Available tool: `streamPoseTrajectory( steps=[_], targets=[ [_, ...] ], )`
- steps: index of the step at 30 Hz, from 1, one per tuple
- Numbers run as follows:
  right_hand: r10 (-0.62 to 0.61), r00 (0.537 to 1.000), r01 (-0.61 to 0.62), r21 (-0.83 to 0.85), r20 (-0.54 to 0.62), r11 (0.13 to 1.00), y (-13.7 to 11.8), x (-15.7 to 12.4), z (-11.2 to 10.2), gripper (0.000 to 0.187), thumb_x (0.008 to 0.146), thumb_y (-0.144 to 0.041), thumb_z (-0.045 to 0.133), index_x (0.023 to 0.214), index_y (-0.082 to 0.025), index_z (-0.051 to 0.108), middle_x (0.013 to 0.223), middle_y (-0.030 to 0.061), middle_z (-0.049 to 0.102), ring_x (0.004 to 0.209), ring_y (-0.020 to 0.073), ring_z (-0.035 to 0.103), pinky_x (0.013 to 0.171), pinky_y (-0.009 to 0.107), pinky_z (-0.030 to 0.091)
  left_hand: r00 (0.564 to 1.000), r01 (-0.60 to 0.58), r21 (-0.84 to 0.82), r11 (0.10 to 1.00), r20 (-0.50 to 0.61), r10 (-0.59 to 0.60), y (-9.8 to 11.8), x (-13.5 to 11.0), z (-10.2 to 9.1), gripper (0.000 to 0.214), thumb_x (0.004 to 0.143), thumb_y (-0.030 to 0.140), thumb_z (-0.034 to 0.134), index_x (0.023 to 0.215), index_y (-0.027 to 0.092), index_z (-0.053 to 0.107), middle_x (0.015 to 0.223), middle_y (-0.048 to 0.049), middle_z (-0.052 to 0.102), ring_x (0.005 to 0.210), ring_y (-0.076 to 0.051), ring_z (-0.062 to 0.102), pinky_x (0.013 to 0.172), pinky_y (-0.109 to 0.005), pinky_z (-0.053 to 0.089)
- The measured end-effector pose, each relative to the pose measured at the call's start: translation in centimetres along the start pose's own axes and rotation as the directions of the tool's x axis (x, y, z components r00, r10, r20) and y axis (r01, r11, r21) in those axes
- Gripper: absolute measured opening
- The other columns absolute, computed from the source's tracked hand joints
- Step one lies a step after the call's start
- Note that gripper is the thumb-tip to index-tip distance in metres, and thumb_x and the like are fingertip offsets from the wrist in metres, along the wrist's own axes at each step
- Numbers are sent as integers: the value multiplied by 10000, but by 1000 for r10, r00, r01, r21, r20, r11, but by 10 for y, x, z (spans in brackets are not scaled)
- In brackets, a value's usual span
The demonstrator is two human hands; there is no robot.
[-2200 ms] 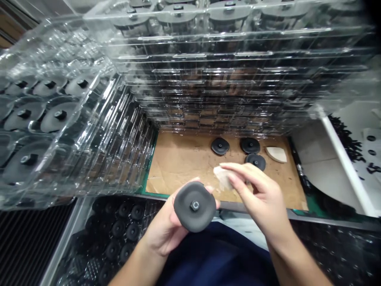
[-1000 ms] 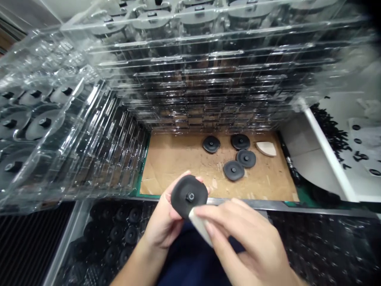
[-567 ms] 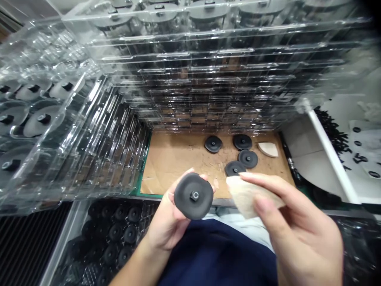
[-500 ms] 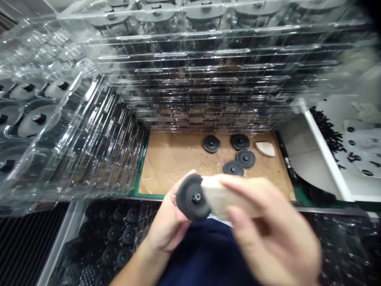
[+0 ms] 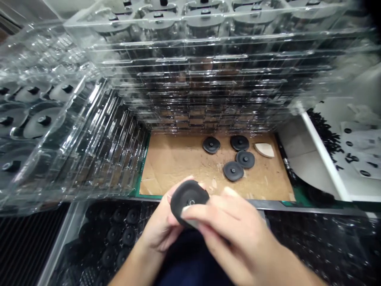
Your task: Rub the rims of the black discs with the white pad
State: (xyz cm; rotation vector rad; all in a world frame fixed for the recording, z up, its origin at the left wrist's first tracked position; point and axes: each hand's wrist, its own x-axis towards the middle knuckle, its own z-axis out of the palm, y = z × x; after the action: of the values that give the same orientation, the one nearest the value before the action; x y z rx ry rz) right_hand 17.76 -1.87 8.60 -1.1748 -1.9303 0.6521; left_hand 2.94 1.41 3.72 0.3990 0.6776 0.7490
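Observation:
My left hand (image 5: pixel 160 222) is closed around the rim of a black rubber-like disc (image 5: pixel 186 192) with a small ringed stud near its centre. Over the disc's lower right side lies my right hand (image 5: pixel 235 234), its index finger pressed on the face close to the stud. Only a sliver of a pale pad (image 5: pixel 194 223) shows between the right finger and thumb; the rest is hidden by that hand. Beyond the hands, on brown cardboard (image 5: pixel 175 163), rest several similar discs (image 5: pixel 233 171) with studs up. A pale curved wedge-shaped piece (image 5: pixel 264 149) lies to their right.
Stacked clear plastic trays (image 5: pixel 190 79) rise behind the cardboard, and more trays (image 5: pixel 86 119) stand at left. At right, a white bin (image 5: pixel 324 155) holds small black parts (image 5: pixel 323 131). Below the table edge, a tray of black discs (image 5: pixel 113 234) sits at left.
My right hand has moved left and inward with the pale pad, onto the disc. The disc has shifted slightly left in my left hand. The discs on the cardboard stay put.

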Motion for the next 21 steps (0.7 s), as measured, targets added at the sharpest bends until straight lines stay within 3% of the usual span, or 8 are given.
streamPoseTrajectory(
  steps=[4,7,9,11,14,16,19,21],
  targets=[
    [138,987,-153,-188,-87,970,7,-9,-8,207,872,-73,482,980,-132,649,774,26,667,643,143,537,639,297,379,999,24,-54,998,-22,-25,-2,1,-3,604,479,271,903,1047,221,705,995,-11,747,923,-135,673,827,-159,504],
    [-3,992,-33,-280,-126,960,15,-2,-8,274,899,-65,431,984,-160,674,750,35,655,640,168,499,631,323,354,998,35,-58,998,-56,-38,-3,-1,-2,587,527,175,872,1081,229,685,1021,-1,742,954,-142,668,871,-179,498],
    [-65,989,41,-181,-130,983,24,3,-8,304,910,-62,425,999,-199,681,790,26,673,677,164,526,659,319,385,999,35,-72,997,-19,-37,-1,-4,1,541,552,176,859,1063,233,691,1029,1,740,948,-154,677,882,-209,509],
    [70,977,-73,-11,-202,997,35,1,-7,268,918,-98,474,1045,-226,673,892,19,695,759,151,579,695,288,436,998,46,-91,995,48,-42,2,-6,3,490,587,212,847,1052,238,697,1071,-4,734,937,-176,697,861,-230,529],
    [424,863,-386,182,-276,904,53,-17,-2,197,916,-240,547,1067,-262,672,1010,12,701,895,161,627,743,261,485,992,78,-128,989,110,-64,5,-7,2,471,627,222,826,1078,243,692,1156,-14,713,951,-211,710,828,-232,551],
    [579,788,-527,256,-209,810,63,-36,5,208,907,-337,556,1060,-277,682,1058,17,704,947,190,641,777,288,508,990,92,-169,981,126,-71,4,-5,0,495,630,246,830,1102,239,684,1180,-26,709,977,-220,705,822,-226,557],
    [710,701,-655,335,-67,677,71,-63,19,284,895,-421,548,1074,-248,684,1093,52,709,978,223,657,857,356,524,983,125,-220,967,158,-91,2,-3,-3,557,598,313,849,1122,229,677,1206,-53,701,1008,-240,697,821,-238,568],
    [741,672,-687,354,-25,635,72,-73,26,316,895,-437,538,1077,-225,686,1113,78,707,1024,240,652,915,395,509,980,137,-232,963,172,-98,1,-3,-3,573,589,331,852,1123,218,677,1197,-66,705,1013,-249,695,820,-244,571]
  ],
)
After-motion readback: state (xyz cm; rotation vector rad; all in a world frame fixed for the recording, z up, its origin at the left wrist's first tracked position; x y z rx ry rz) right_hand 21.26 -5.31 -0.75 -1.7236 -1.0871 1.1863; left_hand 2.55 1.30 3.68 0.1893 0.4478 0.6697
